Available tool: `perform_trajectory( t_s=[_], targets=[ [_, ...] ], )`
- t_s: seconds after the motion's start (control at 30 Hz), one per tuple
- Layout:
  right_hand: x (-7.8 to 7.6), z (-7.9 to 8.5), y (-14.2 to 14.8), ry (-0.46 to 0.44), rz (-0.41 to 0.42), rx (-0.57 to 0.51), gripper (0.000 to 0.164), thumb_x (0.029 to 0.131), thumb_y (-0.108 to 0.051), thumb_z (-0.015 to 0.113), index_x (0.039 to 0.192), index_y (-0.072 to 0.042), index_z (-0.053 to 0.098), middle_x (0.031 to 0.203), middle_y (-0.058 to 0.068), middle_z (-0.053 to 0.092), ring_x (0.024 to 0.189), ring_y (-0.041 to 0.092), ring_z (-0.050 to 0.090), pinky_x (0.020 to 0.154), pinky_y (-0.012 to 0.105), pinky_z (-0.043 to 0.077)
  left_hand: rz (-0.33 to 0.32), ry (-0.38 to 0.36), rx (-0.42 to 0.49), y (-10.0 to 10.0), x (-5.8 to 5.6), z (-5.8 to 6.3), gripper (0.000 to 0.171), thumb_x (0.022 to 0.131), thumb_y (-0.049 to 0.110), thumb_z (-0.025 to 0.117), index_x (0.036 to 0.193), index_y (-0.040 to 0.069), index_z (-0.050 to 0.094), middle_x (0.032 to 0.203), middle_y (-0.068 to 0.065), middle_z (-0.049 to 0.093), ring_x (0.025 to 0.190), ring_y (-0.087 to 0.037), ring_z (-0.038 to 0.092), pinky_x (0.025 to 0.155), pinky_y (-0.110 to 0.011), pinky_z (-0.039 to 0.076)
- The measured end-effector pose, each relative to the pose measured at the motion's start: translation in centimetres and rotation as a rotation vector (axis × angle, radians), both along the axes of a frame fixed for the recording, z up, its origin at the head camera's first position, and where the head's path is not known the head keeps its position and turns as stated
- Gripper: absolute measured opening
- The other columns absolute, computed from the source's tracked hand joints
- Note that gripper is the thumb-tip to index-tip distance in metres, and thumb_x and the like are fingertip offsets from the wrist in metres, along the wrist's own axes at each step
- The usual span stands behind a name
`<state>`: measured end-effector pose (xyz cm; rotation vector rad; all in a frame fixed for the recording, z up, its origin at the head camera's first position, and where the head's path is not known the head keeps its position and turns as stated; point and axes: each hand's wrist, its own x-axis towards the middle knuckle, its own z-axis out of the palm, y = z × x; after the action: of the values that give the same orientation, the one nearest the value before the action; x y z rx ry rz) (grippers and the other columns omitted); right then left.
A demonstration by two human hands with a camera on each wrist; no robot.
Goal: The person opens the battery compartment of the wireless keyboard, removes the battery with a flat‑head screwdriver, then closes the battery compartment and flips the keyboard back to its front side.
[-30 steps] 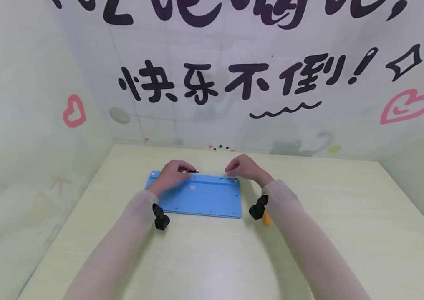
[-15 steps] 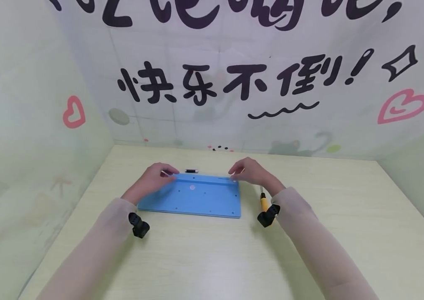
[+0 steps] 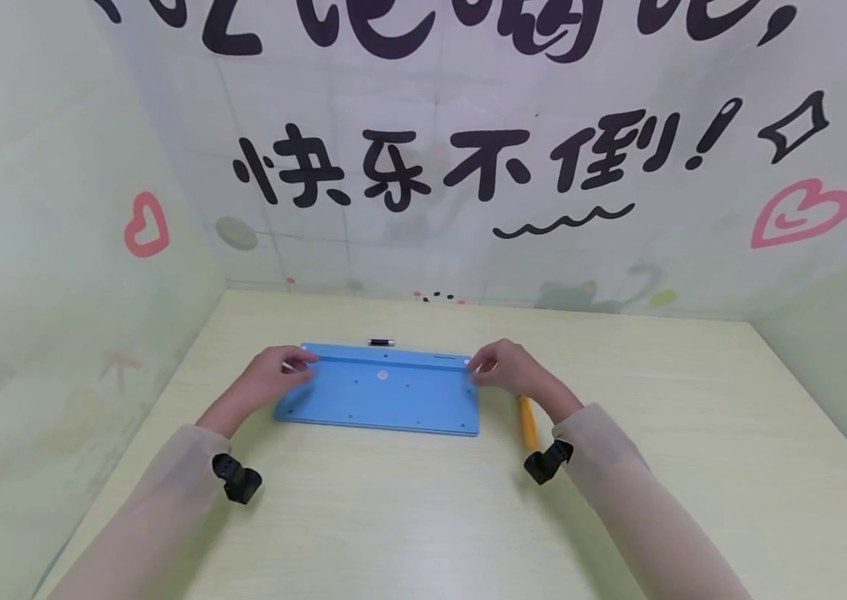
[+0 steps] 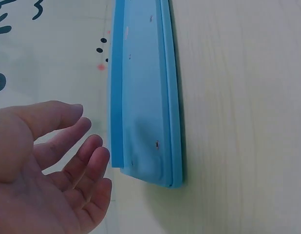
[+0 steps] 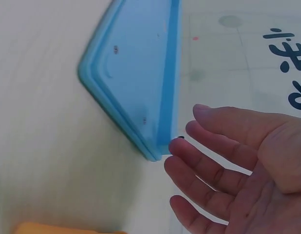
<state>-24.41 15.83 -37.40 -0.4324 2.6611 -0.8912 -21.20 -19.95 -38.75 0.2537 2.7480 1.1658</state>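
Note:
A blue keyboard (image 3: 393,404) lies underside up on the table, with small screw holes and a raised strip along its far side. Over its left end hovers my left hand (image 3: 273,373), fingers loosely bent and holding nothing. In the left wrist view the left fingertips (image 4: 99,151) appear beside the keyboard's end, apart from it. My right hand (image 3: 509,367) is by the right end, also with nothing in it; the right wrist view shows its relaxed fingers (image 5: 204,168) close to the corner. Whether they touch it, I cannot tell. Behind the keyboard lies a small black battery (image 3: 381,342) with a silvery end.
A screwdriver with a yellow handle (image 3: 528,425) lies right of the keyboard, partly under my right hand and wrist camera (image 3: 548,462). The pale wooden table (image 3: 393,517) meets a printed wall sheet (image 3: 423,258) at the back.
My left hand has moved left and nearer from beside the battery to the keyboard's left end. My right hand has shifted slightly right and nearer. The battery and keyboard stay in place.

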Motion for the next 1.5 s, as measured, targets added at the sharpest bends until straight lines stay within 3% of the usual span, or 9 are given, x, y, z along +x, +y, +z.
perform_trajectory(
  t_s=[0.3,0.5,0.7,0.97,1.5],
  targets=[
    [1.0,-1.2,-0.2,-0.017,-0.077,-0.021,0.021,0.081,-0.010,0.070,0.100,-0.003,0.069,0.086,0.005,0.062,0.076,0.019,0.054,0.070,0.029,0.048,0.056,-0.038,-0.009,-1.3,1.8,-0.7,0.036,0.090,0.011,0.056,0.120,-0.008,0.051,0.113,-0.026,0.050,0.100,-0.037,0.047,0.084,-0.047,0.042],
    [1.6,-2.1,-0.5,-0.016,-0.153,-0.044,0.028,0.079,-0.009,0.072,0.104,-0.001,0.066,0.084,0.006,0.062,0.075,0.019,0.056,0.069,0.029,0.049,0.102,-0.074,-0.028,-1.4,2.3,-1.0,0.038,0.088,0.007,0.057,0.121,-0.009,0.049,0.116,-0.029,0.042,0.099,-0.038,0.042,0.083,-0.047,0.040],
    [2.0,-2.9,-0.6,0.011,-0.195,-0.037,0.034,0.078,-0.012,0.073,0.108,-0.001,0.063,0.087,0.009,0.061,0.073,0.019,0.055,0.066,0.028,0.049,0.107,-0.117,-0.024,-1.3,2.2,-1.6,0.039,0.089,0.008,0.056,0.124,-0.008,0.047,0.119,-0.030,0.041,0.102,-0.038,0.043,0.085,-0.048,0.040],
    [2.7,-3.8,-1.0,-0.027,-0.273,-0.148,0.041,0.078,-0.012,0.073,0.114,0.001,0.057,0.090,0.012,0.058,0.067,0.019,0.054,0.059,0.027,0.050,0.102,-0.142,0.028,-1.4,1.8,-2.0,0.040,0.090,0.009,0.056,0.125,-0.007,0.046,0.119,-0.028,0.045,0.104,-0.038,0.045,0.087,-0.048,0.041],
    [3.5,-4.5,-2.5,0.014,-0.439,-0.186,0.044,0.078,-0.008,0.073,0.118,0.002,0.056,0.092,0.012,0.057,0.079,0.022,0.052,0.063,0.028,0.047,0.122,-0.151,0.096,-2.1,1.2,-3.1,0.045,0.087,0.011,0.062,0.127,-0.003,0.046,0.121,-0.026,0.045,0.106,-0.037,0.045,0.089,-0.047,0.041]
  ],
)
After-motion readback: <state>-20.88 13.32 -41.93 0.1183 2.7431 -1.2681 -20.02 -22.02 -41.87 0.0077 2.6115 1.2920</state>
